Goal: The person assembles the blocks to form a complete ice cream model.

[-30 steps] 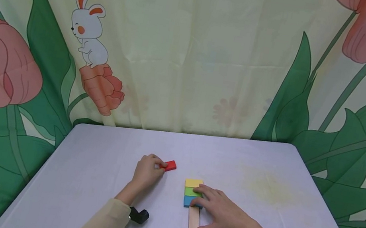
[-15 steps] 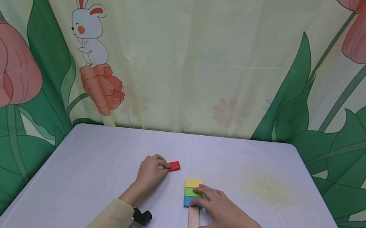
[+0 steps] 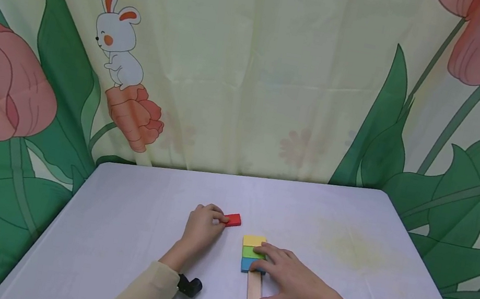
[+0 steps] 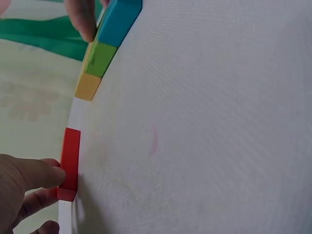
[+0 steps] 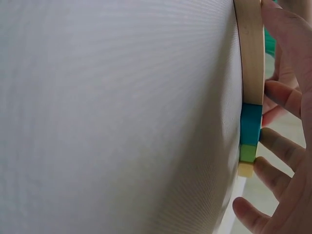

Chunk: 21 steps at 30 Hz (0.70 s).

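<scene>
Between thumb and fingers, my left hand (image 3: 203, 229) pinches a red block (image 3: 234, 220), as the left wrist view also shows. To its lower right, a yellow block (image 3: 254, 241), a green block (image 3: 247, 252) and a blue block (image 3: 246, 264) lie against each other in a row. A plain wooden plank (image 3: 253, 297) runs from the blue block toward me. My right hand (image 3: 294, 281) rests over these with fingers spread. Its thumb touches the plank, and fingertips (image 5: 269, 134) lie on the coloured blocks. The red block is apart from the row; whether it touches the cloth I cannot tell.
A white cloth (image 3: 120, 235) covers the table, with a yellowish stain (image 3: 354, 248) at the right. Behind the far edge hangs a curtain (image 3: 254, 67) printed with tulips and a rabbit. Black wrist cameras sit on both forearms.
My left hand has carried the red block a short way right, closer to the row, and it lies turned a little more level. My right hand and the other blocks have stayed put.
</scene>
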{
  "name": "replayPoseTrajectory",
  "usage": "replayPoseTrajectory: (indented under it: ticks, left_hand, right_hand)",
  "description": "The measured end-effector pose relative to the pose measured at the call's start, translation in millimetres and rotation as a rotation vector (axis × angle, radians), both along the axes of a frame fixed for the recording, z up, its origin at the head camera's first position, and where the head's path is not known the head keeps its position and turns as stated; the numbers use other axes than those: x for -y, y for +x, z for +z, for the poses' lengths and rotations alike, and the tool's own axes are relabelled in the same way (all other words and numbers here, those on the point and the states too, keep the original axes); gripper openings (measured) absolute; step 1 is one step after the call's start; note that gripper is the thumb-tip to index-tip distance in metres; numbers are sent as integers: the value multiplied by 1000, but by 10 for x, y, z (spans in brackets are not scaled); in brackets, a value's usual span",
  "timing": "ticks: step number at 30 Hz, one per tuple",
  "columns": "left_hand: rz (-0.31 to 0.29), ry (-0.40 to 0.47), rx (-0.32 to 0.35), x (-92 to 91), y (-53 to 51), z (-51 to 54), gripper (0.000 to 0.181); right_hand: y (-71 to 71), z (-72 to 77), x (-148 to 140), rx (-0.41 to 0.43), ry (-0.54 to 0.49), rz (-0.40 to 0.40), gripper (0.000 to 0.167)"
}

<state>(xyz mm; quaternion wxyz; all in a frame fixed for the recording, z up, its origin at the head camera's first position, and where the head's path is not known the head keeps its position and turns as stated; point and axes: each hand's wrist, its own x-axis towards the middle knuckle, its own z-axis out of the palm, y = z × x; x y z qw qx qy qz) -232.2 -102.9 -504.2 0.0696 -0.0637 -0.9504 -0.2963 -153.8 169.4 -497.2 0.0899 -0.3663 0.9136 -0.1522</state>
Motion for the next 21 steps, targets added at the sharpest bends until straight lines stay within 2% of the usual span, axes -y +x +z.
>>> replayPoseTrajectory:
  ticks: [21]
  left_hand:
    - [-75,-26,42,-184,-38,-18,17]
  right_hand:
    - [8,10,4,-13,1,1,69]
